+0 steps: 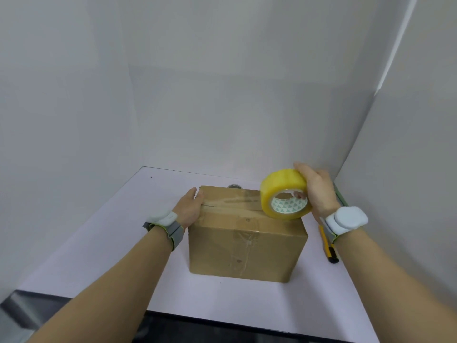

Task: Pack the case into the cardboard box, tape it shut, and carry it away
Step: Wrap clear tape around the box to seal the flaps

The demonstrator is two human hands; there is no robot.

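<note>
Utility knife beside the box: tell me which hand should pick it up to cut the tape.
Left, probably. The right hand grips the tape roll at the cardboard box's right edge; the utility knife lies under that wrist. The left hand only rests flat against the box's left end, though it must cross over.

One cardboard box (247,233) stands on the one tabletop (103,243), its flaps closed. One roll of yellow tape (284,194) is over the box's right end. One yellow-and-black utility knife (329,246) lies toward the tabletop's right edge. Two hands are in view, the left hand (190,209) and the right hand (316,191), each with one white wristband device, so two of those. One small round object (234,186) shows behind the box, possibly a second tape roll.
</note>
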